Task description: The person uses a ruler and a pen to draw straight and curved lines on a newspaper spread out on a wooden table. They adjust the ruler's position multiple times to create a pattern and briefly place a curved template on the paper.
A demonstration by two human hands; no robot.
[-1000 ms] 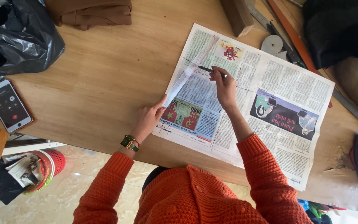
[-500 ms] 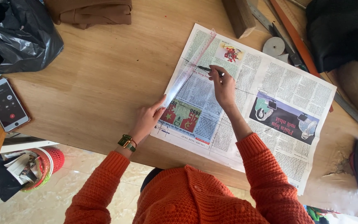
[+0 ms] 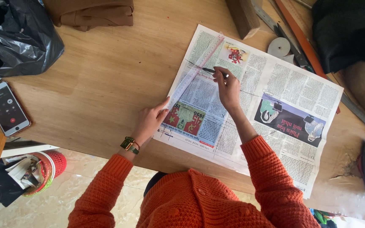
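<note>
An open newspaper (image 3: 284, 105) lies spread on the wooden table (image 3: 102, 80). A clear plastic ruler (image 3: 197, 69) lies slanted across its left page. My left hand (image 3: 151, 120) presses the ruler's near end with its fingertips; a green watch sits on that wrist. My right hand (image 3: 228, 88) holds a dark pen (image 3: 212, 71) with its tip against the ruler's edge, near a drawn line on the paper. Both arms wear orange knitted sleeves.
A black plastic bag (image 3: 15, 36) and folded brown cloth (image 3: 93, 12) lie at the far left. A smartphone (image 3: 6, 109) rests at the left edge. A wooden block (image 3: 242, 17), a tape roll (image 3: 279, 46), long rulers (image 3: 300, 38) and dark fabric (image 3: 349, 29) crowd the far right.
The pen in my right hand has shifted slightly along the ruler. My left hand stays pressed on the ruler's near end.
</note>
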